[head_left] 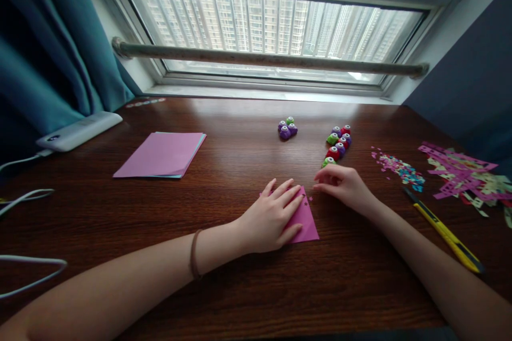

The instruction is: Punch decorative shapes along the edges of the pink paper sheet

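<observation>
Pink paper (306, 225), five o'clock from centre, could skid if the left hand (269, 219) lifts; a stray sweep from the right hand (347, 185) might topple the green hole punch (329, 161) at the sheet's one o'clock. Left lies open, fingers fanned; right curls fingers toward thumb, any grip impossible to tell.

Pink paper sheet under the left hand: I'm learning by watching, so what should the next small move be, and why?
Perhaps sweep the tiny pink paper bit toward the multicoloured confetti pile with the right hand: the bit seems loose just past the edge of the pink paper sheet, that hand is nearby, and the left hand lies spread on the sheet.
</observation>
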{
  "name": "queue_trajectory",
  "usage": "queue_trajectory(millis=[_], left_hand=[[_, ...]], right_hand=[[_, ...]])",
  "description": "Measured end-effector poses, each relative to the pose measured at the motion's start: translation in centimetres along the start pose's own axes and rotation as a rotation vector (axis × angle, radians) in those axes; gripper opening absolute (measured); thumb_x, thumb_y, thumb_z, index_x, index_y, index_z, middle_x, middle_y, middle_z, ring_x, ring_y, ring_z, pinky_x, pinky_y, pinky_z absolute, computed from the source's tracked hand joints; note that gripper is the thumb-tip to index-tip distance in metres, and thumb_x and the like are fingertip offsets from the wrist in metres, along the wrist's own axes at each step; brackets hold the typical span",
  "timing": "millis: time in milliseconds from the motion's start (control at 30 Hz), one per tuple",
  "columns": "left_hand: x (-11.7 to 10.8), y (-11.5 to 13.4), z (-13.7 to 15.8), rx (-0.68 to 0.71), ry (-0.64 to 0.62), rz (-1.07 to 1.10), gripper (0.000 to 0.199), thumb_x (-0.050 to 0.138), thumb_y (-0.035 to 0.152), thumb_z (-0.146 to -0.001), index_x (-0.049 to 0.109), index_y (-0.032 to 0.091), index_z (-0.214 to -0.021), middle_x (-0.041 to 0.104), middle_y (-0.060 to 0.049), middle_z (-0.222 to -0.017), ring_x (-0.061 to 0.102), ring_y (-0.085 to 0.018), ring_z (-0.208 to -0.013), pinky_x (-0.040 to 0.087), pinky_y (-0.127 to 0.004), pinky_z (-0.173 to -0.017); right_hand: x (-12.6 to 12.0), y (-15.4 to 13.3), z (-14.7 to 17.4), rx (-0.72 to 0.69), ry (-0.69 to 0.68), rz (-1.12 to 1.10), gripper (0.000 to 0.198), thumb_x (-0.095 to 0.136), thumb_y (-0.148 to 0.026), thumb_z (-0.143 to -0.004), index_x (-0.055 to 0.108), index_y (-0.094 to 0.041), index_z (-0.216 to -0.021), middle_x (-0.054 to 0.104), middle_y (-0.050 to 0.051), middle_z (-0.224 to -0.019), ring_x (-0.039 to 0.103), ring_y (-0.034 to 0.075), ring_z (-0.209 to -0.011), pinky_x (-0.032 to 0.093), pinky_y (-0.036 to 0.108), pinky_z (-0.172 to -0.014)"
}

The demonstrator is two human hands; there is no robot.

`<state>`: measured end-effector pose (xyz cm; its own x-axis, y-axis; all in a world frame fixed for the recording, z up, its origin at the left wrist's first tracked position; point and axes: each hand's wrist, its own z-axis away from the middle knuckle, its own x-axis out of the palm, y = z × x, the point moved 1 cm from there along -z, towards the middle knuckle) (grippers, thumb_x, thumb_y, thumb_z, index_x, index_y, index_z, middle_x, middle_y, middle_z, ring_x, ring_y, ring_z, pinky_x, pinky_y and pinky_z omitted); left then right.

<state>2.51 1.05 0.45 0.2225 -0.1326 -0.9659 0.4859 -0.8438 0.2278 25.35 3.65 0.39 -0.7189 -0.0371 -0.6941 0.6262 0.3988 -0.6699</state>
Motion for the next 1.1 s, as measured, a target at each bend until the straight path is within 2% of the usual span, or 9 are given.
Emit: queue_trajectory(millis=[67, 100, 433, 567, 667, 767, 867, 933, 1100], left_hand=[[0.0, 0.0, 0.0, -0.001, 0.008, 0.005, 0.057, 0.037, 0.044, -0.091, 0.032, 0.012, -0.137, 0.035, -0.014, -0.141, 0.022, -0.031, -0.133, 0.015, -0.053, -0.108], [0.0, 0.0, 0.0, -0.001, 0.011, 0.007, 0.056, 0.038, 0.043, -0.091, 0.032, 0.012, -0.137, 0.035, -0.015, -0.141, 0.022, -0.032, -0.133, 0.016, -0.053, -0.108], [-0.1, 0.1, 0.0, 0.003, 0.020, 0.015, 0.055, 0.039, 0.042, -0.090, 0.034, 0.012, -0.136, 0.036, -0.015, -0.140, 0.024, -0.032, -0.133, 0.019, -0.054, -0.107], [-0.2, 0.0, 0.1, 0.004, 0.019, 0.013, 0.055, 0.040, 0.042, -0.090, 0.034, 0.011, -0.136, 0.036, -0.015, -0.140, 0.024, -0.032, -0.132, 0.019, -0.054, -0.107], [-0.2, 0.0, 0.1, 0.004, 0.012, 0.014, 0.056, 0.039, 0.042, -0.090, 0.033, 0.012, -0.137, 0.035, -0.015, -0.141, 0.024, -0.032, -0.133, 0.019, -0.054, -0.107], [-0.1, 0.0, 0.0, 0.002, 0.008, 0.015, 0.056, 0.038, 0.043, -0.091, 0.032, 0.012, -0.137, 0.034, -0.014, -0.141, 0.023, -0.032, -0.133, 0.017, -0.054, -0.108], [-0.1, 0.0, 0.0, 0.006, 0.004, 0.016, 0.057, 0.037, 0.043, -0.091, 0.031, 0.012, -0.138, 0.033, -0.014, -0.142, 0.022, -0.032, -0.133, 0.017, -0.054, -0.108], [-0.1, 0.0, 0.1, 0.009, 0.006, 0.020, 0.057, 0.037, 0.043, -0.091, 0.031, 0.012, -0.138, 0.033, -0.014, -0.142, 0.022, -0.032, -0.133, 0.017, -0.055, -0.107], [-0.1, 0.0, 0.1, 0.007, 0.012, 0.026, 0.057, 0.038, 0.044, -0.090, 0.031, 0.012, -0.138, 0.034, -0.014, -0.141, 0.023, -0.033, -0.133, 0.018, -0.055, -0.107]], right_hand=[[0.4, -0.5, 0.1, -0.043, -0.212, -0.102, 0.015, 0.065, -0.031, -0.077, 0.066, -0.016, -0.079, 0.059, 0.002, -0.074, 0.053, 0.012, -0.068, 0.043, 0.024, -0.064], [0.5, -0.7, 0.1, -0.055, -0.252, -0.112, 0.014, 0.065, -0.030, -0.077, 0.067, -0.017, -0.080, 0.060, 0.002, -0.076, 0.054, 0.013, -0.071, 0.043, 0.024, -0.067], [0.6, -1.1, 0.1, -0.077, -0.297, 0.000, 0.012, 0.058, -0.026, -0.082, 0.063, -0.016, -0.075, 0.061, 0.003, -0.077, 0.052, 0.015, -0.075, 0.042, 0.028, -0.071], [0.4, -1.3, 0.1, -0.028, -0.301, -0.015, 0.014, 0.056, -0.028, -0.082, 0.061, -0.016, -0.076, 0.058, 0.003, -0.075, 0.050, 0.014, -0.071, 0.041, 0.026, -0.067], [-0.4, -0.7, -0.1, 0.085, -0.206, -0.112, 0.017, 0.054, -0.032, -0.082, 0.056, -0.016, -0.079, 0.056, 0.002, -0.074, 0.051, 0.014, -0.067, 0.041, 0.025, -0.062], [-2.3, 0.7, -0.4, 0.261, 0.000, -0.067, 0.018, 0.054, -0.035, -0.080, 0.055, -0.016, -0.081, 0.059, 0.003, -0.076, 0.055, 0.016, -0.069, 0.042, 0.027, -0.063], [-5.1, 2.6, -0.4, 0.444, 0.269, 0.329, 0.011, 0.056, -0.028, -0.075, 0.059, -0.018, -0.075, 0.062, 0.004, -0.074, 0.056, 0.019, -0.069, 0.040, 0.030, -0.065], [-6.9, 3.6, -0.2, 0.561, 0.413, 0.563, 0.012, 0.057, -0.028, -0.074, 0.062, -0.021, -0.082, 0.063, 0.005, -0.075, 0.056, 0.021, -0.069, 0.037, 0.031, -0.062], [-10.0, 4.9, 0.7, 0.780, 0.459, 0.808, 0.024, 0.053, -0.033, -0.074, 0.069, -0.027, -0.090, 0.062, 0.012, -0.077, 0.053, 0.026, -0.065, 0.032, 0.035, -0.056]])
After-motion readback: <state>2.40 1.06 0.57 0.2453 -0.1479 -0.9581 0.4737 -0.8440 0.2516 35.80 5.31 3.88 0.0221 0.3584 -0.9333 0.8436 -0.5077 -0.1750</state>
